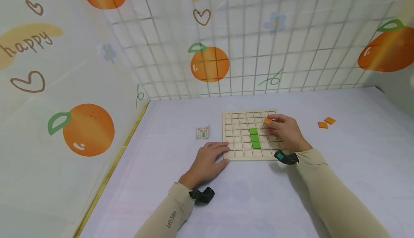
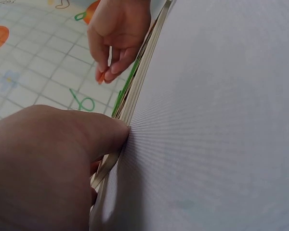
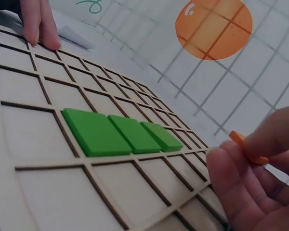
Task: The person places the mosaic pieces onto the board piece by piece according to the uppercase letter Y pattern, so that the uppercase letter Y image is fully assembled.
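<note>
A wooden grid board (image 1: 239,154) lies flat, with three green square tiles (image 1: 254,137) in a column of its cells. Between thumb and fingers, my right hand (image 1: 286,132) pinches an orange tile (image 1: 267,120) over the board's far right part. In the right wrist view, that orange tile (image 3: 248,147) is tilted and apart from the grid. My left hand (image 1: 207,162) rests at the board's near left corner, its fingertips (image 3: 50,41) touching the frame. Seen from the left wrist, the thumb (image 2: 108,132) lies against the board's edge; the other fingers are mostly hidden.
Two loose orange tiles (image 1: 323,124) lie to the right of the board. Left of it is a small paper card (image 1: 202,132) printed with a coloured grid. A patterned curtain (image 1: 171,58) hangs behind the white table (image 1: 245,202).
</note>
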Demonstrator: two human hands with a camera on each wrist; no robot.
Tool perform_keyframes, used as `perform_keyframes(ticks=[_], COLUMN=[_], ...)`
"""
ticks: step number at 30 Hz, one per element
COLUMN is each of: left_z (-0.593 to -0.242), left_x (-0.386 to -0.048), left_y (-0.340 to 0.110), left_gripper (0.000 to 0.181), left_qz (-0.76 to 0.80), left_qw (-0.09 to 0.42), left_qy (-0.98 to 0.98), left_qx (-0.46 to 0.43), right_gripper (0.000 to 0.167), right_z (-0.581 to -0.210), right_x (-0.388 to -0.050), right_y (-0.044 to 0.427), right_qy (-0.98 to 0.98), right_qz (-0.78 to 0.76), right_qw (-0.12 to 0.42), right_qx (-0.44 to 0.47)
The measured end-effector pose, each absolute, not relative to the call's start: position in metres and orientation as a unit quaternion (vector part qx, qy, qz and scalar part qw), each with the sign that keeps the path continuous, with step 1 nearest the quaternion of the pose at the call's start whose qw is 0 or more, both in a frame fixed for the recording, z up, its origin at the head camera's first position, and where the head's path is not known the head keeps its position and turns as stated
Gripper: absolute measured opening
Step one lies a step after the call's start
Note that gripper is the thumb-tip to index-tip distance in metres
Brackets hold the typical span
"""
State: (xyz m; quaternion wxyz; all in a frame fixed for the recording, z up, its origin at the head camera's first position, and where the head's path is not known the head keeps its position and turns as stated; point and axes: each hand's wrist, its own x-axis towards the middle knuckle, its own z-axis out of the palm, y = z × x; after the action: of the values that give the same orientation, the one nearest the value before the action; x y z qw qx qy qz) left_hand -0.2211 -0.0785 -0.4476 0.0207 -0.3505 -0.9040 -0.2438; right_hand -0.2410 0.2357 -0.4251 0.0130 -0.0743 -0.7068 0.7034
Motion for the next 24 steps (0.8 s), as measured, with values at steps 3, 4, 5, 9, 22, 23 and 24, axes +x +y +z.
perform_keyframes(ticks=[3,4,5,9,22,23,24], left_z=[-0.447,-0.447,-0.446,-0.446,-0.446,-0.445,-0.445], left_x=[-0.221,-0.221,-0.221,-0.221,-0.22,-0.22,-0.219], left_y=[-0.078,-0.078,-0.078,-0.078,-0.078,-0.078,-0.079], left_gripper=[0.04,0.04,0.04,0.04,0.04,0.04,0.04], left_qz=[-0.244,-0.244,-0.245,-0.246,-0.244,-0.245,-0.245], left_qw=[0.021,0.022,0.022,0.021,0.018,0.017,0.017], left_qy=[-0.903,-0.903,-0.902,-0.902,-0.904,-0.904,-0.904], left_qx=[-0.352,-0.353,-0.354,-0.355,-0.351,-0.35,-0.349], right_gripper=[0.052,0.052,0.053,0.053,0.048,0.047,0.047], right_z=[-0.424,-0.424,-0.424,-0.425,-0.424,-0.424,-0.424], right_x=[-0.242,-0.243,-0.244,-0.247,-0.252,-0.253,-0.253], right_y=[0.231,0.23,0.229,0.226,0.216,0.216,0.215], right_qy=[-0.702,-0.697,-0.691,-0.676,-0.715,-0.716,-0.719], right_qz=[0.709,0.713,0.719,0.733,0.697,0.696,0.692], right_qw=[0.007,0.005,0.004,0.001,-0.007,-0.008,-0.009], right_qx=[-0.075,-0.076,-0.077,-0.072,-0.061,-0.062,-0.061])
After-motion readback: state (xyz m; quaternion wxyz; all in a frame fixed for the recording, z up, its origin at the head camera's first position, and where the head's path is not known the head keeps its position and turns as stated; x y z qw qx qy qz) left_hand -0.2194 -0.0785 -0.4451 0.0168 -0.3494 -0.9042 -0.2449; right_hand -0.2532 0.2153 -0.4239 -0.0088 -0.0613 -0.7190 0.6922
